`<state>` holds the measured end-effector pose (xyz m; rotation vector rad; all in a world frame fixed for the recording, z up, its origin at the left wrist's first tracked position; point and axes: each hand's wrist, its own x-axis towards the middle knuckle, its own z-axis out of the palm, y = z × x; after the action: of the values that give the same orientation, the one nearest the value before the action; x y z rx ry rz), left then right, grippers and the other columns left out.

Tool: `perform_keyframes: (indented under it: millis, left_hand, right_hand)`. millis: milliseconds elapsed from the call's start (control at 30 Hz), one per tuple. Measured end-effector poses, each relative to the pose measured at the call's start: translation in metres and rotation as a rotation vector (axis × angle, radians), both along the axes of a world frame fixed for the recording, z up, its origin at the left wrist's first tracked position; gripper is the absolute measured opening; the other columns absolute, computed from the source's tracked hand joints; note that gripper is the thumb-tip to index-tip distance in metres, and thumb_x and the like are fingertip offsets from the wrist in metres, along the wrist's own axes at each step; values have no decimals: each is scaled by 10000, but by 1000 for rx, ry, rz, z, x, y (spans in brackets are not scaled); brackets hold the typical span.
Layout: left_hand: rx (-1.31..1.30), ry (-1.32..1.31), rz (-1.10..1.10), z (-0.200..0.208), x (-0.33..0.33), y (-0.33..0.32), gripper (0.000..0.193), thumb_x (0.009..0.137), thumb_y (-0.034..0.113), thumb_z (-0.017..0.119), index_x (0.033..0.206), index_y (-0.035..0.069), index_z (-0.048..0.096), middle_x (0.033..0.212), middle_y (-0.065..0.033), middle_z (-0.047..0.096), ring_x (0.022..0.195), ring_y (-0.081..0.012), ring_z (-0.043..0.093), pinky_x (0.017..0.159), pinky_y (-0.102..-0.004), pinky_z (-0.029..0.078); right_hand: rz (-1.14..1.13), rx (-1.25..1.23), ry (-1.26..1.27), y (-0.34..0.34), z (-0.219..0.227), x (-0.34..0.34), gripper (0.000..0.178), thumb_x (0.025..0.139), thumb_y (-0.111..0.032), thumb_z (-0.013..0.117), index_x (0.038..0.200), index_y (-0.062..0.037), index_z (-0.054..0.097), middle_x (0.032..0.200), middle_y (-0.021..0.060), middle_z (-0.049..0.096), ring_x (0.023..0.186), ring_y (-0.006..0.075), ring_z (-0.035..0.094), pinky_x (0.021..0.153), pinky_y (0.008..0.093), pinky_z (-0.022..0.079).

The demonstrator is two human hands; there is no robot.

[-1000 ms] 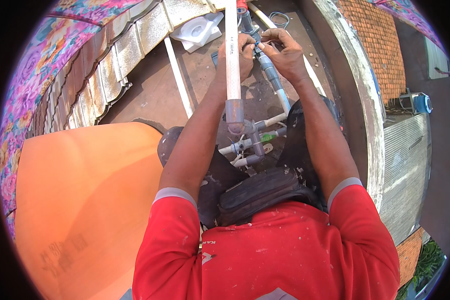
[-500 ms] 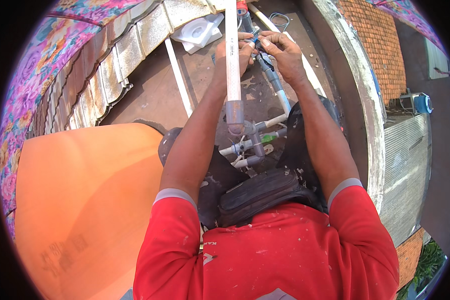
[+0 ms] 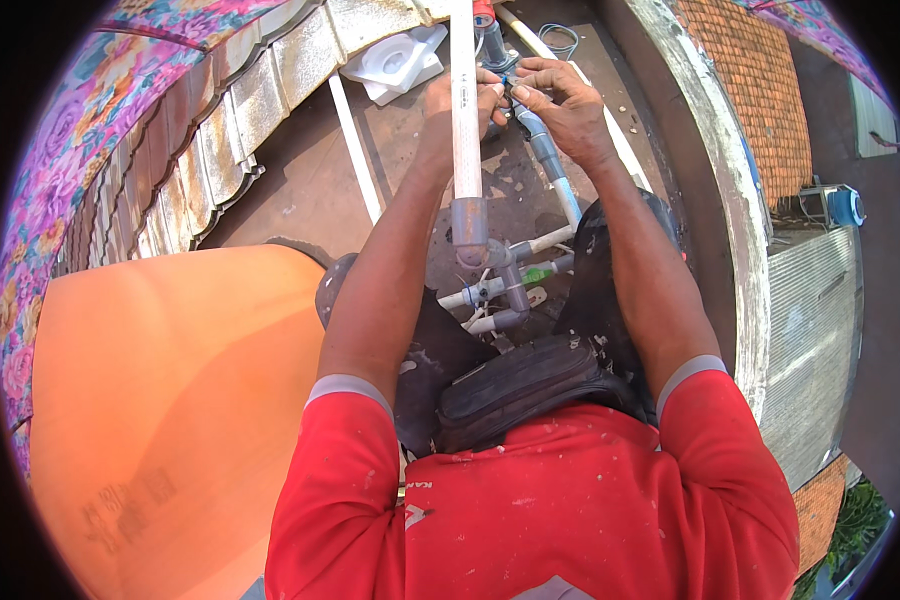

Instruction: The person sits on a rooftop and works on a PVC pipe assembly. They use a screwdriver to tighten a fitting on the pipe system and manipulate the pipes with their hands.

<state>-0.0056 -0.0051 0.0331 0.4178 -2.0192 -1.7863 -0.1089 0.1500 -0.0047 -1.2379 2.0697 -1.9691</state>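
Note:
My left hand reaches past the upright white pipe, which hides part of it. Its fingertips are pinched together close to those of my right hand, whose thumb and forefinger are also closed. Between them is a small blue and dark piece, too small and covered to name. Just below the fingertips runs a grey-blue pipe with joints along it. Beyond the hands stands a grey pipe fitting with a red top.
Between my knees lie joined pipes with a green-marked section. A black waist pouch sits at my lap. An orange tank-like surface is at left, white foam packing beyond. A low wall borders the right, with tiled roofs past it.
My fingertips have shifted slightly, and the dark strand that hung below them over the pipe no longer shows there. My arms have hardly moved.

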Motion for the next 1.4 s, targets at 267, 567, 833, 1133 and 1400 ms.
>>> perform_keyframes:
  millis: [267, 567, 833, 1133, 1400]
  left_hand:
    - [-325, 9, 199, -28, 1, -10, 115, 884, 99, 705, 951, 9, 730, 775, -159, 728, 704, -253, 727, 680, -388, 569]
    - [-719, -73, 151, -36, -4, 1, 130, 887, 102, 658, 966, 16, 716, 880, -237, 723, 841, -404, 729, 778, -475, 574]
    - [-418, -201, -36, -42, -5, -17, 153, 871, 80, 641, 991, 6, 702, 804, -155, 674, 741, -279, 671, 713, -394, 549]
    - [-110, -167, -88, -24, 3, -7, 119, 899, 81, 694, 1002, 25, 708, 757, -25, 666, 646, -98, 617, 596, -271, 499]
    - [-277, -131, 88, -26, 1, -2, 125, 969, 109, 676, 1024, -4, 666, 775, -69, 692, 628, -126, 646, 572, -282, 505]
  right_hand:
    - [266, 162, -210, 12, 15, -3, 286, 949, -246, 808, 1117, -15, 807, 1309, 79, 688, 1110, 157, 660, 943, 307, 546]
    - [322, -75, -537, 9, 24, 4, 310, 984, -292, 769, 1090, -4, 813, 1228, 82, 735, 1054, 138, 675, 952, 311, 528]
    - [126, -119, -793, -6, 27, 14, 361, 1021, -320, 734, 1105, 26, 795, 998, 93, 788, 868, 154, 728, 803, 312, 598]
    - [118, -172, -959, -5, 29, 5, 369, 1011, -241, 708, 1158, 97, 729, 1009, 149, 766, 879, 212, 752, 756, 325, 642]
    - [-33, 414, -229, -5, 19, 12, 379, 926, -191, 797, 1220, 42, 739, 914, 107, 754, 716, 151, 718, 644, 291, 604]
